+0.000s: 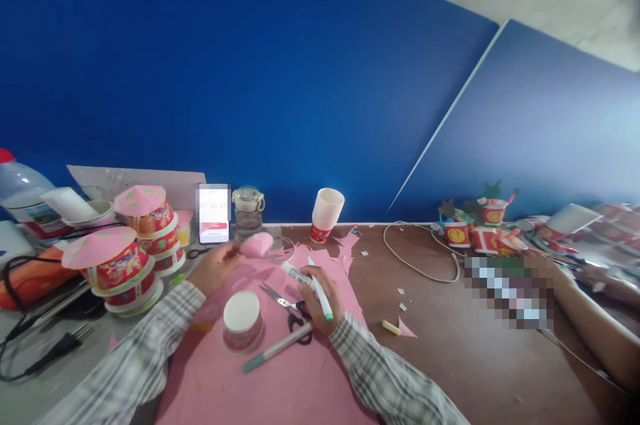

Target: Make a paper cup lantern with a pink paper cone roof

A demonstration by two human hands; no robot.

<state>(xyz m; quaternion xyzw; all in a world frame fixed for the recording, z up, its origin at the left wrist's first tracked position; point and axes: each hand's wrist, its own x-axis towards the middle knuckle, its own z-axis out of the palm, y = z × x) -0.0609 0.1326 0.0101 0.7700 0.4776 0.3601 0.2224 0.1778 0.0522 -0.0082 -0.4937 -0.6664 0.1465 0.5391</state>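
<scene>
My left hand (217, 270) is closed, its fingertips at the left edge of a rounded pink paper piece (257, 245), which it seems to pinch. My right hand (324, 300) grips a white marker (319, 288) with a green end. Against its fingers is a whitish printed tube-like thing (294, 270), too blurred to name. Under this hand lie scissors (280, 296) with black handles, half open, and a grey-green marker (277, 347). A white-lidded paper cup (243, 322) stands between my forearms on a large pink paper sheet (270, 392).
At the left stand red cup stacks with pink paper tops (103, 248), a plug (57, 352) and a bottle (25, 192). A phone (214, 215), a glass jar (248, 212) and stacked paper cups (327, 212) line the blue partition (250, 78). Another person's arm (590, 318) reaches in at right.
</scene>
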